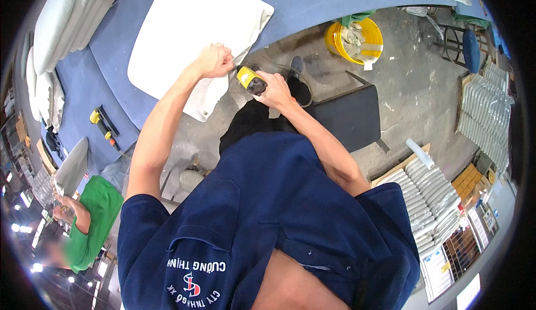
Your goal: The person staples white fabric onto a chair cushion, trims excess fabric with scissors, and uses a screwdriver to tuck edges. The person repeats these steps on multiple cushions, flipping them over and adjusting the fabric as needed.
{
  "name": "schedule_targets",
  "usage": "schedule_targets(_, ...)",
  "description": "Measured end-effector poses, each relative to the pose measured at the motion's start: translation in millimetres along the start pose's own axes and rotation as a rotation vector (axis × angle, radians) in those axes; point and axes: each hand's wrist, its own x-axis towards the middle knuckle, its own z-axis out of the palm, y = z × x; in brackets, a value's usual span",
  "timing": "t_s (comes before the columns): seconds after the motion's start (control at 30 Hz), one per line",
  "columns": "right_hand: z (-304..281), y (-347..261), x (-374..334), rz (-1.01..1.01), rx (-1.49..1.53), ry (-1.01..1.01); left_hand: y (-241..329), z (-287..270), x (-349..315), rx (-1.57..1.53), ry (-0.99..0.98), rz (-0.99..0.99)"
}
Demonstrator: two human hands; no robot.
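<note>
A white cushion panel (181,33) lies on the blue-covered table in front of me, its near edge reaching over the table's edge. My left hand (215,61) is closed at that near edge, its fingers pinching the cover fabric (207,99), part of which hangs down loose. My right hand (273,90) is wrapped round a yellow and black staple gun (251,81). The gun's nose points at the fabric edge beside my left fingers; whether it touches cannot be made out.
A second staple gun (104,127) lies on the blue table (114,81), left. Grey cushions (78,17) are stacked behind it. A yellow bucket (370,34) with scraps and a black stool (349,117) stand right. A person in green (97,220) works at far left.
</note>
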Motion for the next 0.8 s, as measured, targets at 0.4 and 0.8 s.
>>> schedule_targets(0.4, 3.1, -0.6, 3.8, 0.023, -0.018, 0.010, -5.9, 4.8, 4.5, -0.030, 0.029, 0.023)
schedule_targets(0.8, -0.4, -13.7, -0.2, 0.070, -0.039, -0.070, 0.6, -0.9, -5.4, -0.059, 0.086, 0.082)
